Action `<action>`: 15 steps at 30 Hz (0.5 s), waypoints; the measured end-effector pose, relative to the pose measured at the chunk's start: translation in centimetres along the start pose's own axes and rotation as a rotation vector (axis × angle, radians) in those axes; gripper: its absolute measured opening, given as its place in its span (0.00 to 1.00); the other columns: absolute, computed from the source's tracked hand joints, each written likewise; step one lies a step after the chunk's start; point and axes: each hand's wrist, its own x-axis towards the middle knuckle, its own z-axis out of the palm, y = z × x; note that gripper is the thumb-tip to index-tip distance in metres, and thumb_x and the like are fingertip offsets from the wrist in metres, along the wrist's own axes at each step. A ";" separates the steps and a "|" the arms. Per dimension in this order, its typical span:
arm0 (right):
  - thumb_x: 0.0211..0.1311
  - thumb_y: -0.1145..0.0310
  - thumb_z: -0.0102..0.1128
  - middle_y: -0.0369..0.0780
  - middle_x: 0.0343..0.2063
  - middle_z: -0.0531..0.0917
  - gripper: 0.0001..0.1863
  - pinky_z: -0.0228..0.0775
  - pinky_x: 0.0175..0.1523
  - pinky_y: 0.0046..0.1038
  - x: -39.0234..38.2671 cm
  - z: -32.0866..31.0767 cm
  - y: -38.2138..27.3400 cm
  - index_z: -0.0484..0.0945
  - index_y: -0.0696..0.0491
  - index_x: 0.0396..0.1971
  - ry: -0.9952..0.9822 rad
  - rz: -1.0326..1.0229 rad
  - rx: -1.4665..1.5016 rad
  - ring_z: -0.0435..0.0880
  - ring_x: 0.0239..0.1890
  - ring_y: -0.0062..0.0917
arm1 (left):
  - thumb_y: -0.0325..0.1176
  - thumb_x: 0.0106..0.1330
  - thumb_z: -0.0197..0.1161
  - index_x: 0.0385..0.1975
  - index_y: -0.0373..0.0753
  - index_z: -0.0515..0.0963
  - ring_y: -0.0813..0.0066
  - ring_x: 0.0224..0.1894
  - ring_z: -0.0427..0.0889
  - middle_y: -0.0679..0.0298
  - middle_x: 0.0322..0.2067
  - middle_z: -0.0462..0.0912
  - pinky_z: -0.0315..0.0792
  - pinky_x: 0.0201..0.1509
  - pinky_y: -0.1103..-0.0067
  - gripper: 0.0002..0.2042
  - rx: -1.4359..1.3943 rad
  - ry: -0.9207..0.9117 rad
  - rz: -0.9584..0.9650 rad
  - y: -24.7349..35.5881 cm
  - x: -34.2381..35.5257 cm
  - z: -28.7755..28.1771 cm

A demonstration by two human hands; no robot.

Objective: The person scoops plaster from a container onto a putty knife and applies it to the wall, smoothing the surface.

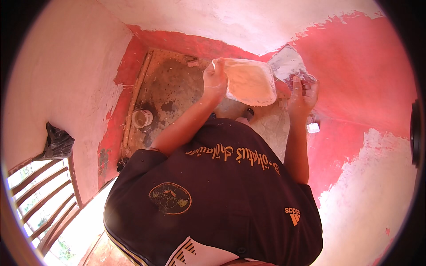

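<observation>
My left hand (214,82) grips the left side of a rectangular white tray (249,84) of smooth cream-coloured paste, its thumb over the rim. My right hand (302,95) holds a wide putty knife (286,62), its blade streaked with white and pointing up and away, just beside the tray's right edge, in front of the pink wall. The knife's handle is mostly hidden by my fingers. Both forearms rise from either side of my dark shirt.
A stained floor (168,84) holds a small bucket (142,118) and a pipe (139,88) along the left wall. Pink walls (359,66) are partly coated pale. A barred window (42,195) with black plastic (57,142) is at lower left; a small white object (313,127) is at right.
</observation>
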 end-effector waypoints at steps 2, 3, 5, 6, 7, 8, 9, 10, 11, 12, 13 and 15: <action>0.70 0.77 0.63 0.36 0.38 0.82 0.10 0.73 0.43 0.19 -0.2 -0.1 0.6 0.73 0.56 0.45 -0.053 -0.104 -0.151 0.80 0.41 0.16 | 0.42 0.80 0.53 0.38 0.35 0.81 0.85 0.33 0.75 0.71 0.31 0.81 0.72 0.38 0.81 0.16 0.000 0.003 0.017 -0.4 0.1 -0.1; 0.70 0.77 0.63 0.36 0.38 0.82 0.10 0.73 0.43 0.19 -0.2 -0.1 0.8 0.73 0.56 0.45 -0.055 -0.103 -0.150 0.80 0.41 0.16 | 0.42 0.80 0.53 0.38 0.35 0.81 0.85 0.33 0.75 0.71 0.31 0.81 0.72 0.38 0.81 0.17 -0.001 0.003 0.032 -0.6 0.2 -0.2; 0.69 0.77 0.63 0.36 0.38 0.81 0.09 0.73 0.44 0.19 -0.2 0.2 0.7 0.73 0.56 0.45 0.024 -0.081 -0.091 0.80 0.41 0.16 | 0.42 0.80 0.53 0.38 0.35 0.81 0.85 0.33 0.75 0.71 0.30 0.81 0.72 0.38 0.81 0.17 -0.021 0.003 0.030 -0.8 0.4 -0.3; 0.69 0.77 0.63 0.36 0.38 0.81 0.09 0.73 0.44 0.19 -0.2 0.1 0.8 0.73 0.56 0.45 0.025 -0.081 -0.092 0.80 0.41 0.16 | 0.42 0.80 0.53 0.38 0.35 0.81 0.85 0.33 0.75 0.71 0.30 0.81 0.72 0.38 0.81 0.17 -0.042 0.002 0.029 -0.9 0.4 -0.4; 0.70 0.78 0.62 0.38 0.40 0.82 0.10 0.75 0.46 0.21 -0.1 -0.2 0.8 0.73 0.57 0.47 0.038 -0.073 -0.093 0.81 0.42 0.17 | 0.42 0.80 0.53 0.38 0.35 0.81 0.85 0.33 0.75 0.71 0.30 0.81 0.72 0.38 0.81 0.17 -0.042 0.002 0.027 -0.7 0.4 -0.4; 0.70 0.79 0.61 0.39 0.42 0.83 0.11 0.77 0.47 0.22 0.0 -0.3 0.9 0.72 0.57 0.48 0.052 -0.066 -0.094 0.82 0.43 0.18 | 0.42 0.80 0.53 0.38 0.35 0.81 0.85 0.33 0.74 0.71 0.30 0.81 0.72 0.38 0.81 0.17 -0.037 0.005 0.024 -0.5 0.3 -0.4; 0.70 0.79 0.61 0.39 0.42 0.83 0.11 0.77 0.47 0.22 0.0 -0.4 1.0 0.72 0.57 0.48 0.053 -0.065 -0.094 0.82 0.43 0.18 | 0.41 0.80 0.53 0.38 0.35 0.81 0.85 0.32 0.74 0.71 0.30 0.81 0.72 0.38 0.81 0.17 -0.033 0.007 0.021 -0.3 0.3 -0.4; 0.70 0.79 0.61 0.39 0.42 0.83 0.11 0.77 0.46 0.22 0.1 -0.3 1.0 0.72 0.57 0.48 0.062 -0.078 -0.088 0.82 0.43 0.18 | 0.41 0.80 0.53 0.38 0.35 0.81 0.85 0.32 0.74 0.71 0.30 0.81 0.72 0.38 0.81 0.17 -0.033 0.007 0.021 -0.3 0.4 -0.5; 0.70 0.79 0.62 0.39 0.42 0.83 0.12 0.76 0.45 0.21 0.2 -0.2 1.0 0.72 0.57 0.48 0.071 -0.091 -0.082 0.82 0.42 0.18 | 0.41 0.80 0.53 0.38 0.35 0.82 0.86 0.32 0.74 0.71 0.30 0.81 0.72 0.38 0.81 0.17 -0.031 0.004 0.015 -0.3 0.4 -0.7; 0.70 0.79 0.62 0.39 0.42 0.83 0.12 0.76 0.45 0.21 0.1 -0.3 0.9 0.72 0.57 0.48 0.072 -0.091 -0.082 0.82 0.42 0.18 | 0.41 0.80 0.53 0.38 0.35 0.82 0.86 0.32 0.74 0.71 0.30 0.81 0.72 0.37 0.81 0.17 -0.029 0.001 0.009 -0.4 0.5 -0.8; 0.69 0.79 0.62 0.39 0.42 0.83 0.12 0.76 0.46 0.22 0.2 -0.3 0.8 0.72 0.57 0.49 0.071 -0.075 -0.057 0.82 0.43 0.18 | 0.41 0.80 0.53 0.38 0.35 0.82 0.86 0.32 0.74 0.71 0.30 0.81 0.72 0.37 0.81 0.17 -0.029 0.001 0.009 -0.6 0.6 -0.8; 0.69 0.79 0.62 0.39 0.42 0.83 0.12 0.77 0.46 0.22 0.2 -0.4 0.7 0.72 0.57 0.49 0.068 -0.058 -0.033 0.82 0.43 0.18 | 0.41 0.80 0.53 0.38 0.35 0.82 0.86 0.32 0.74 0.71 0.30 0.80 0.72 0.37 0.81 0.17 -0.039 -0.001 0.016 -1.0 0.9 -1.0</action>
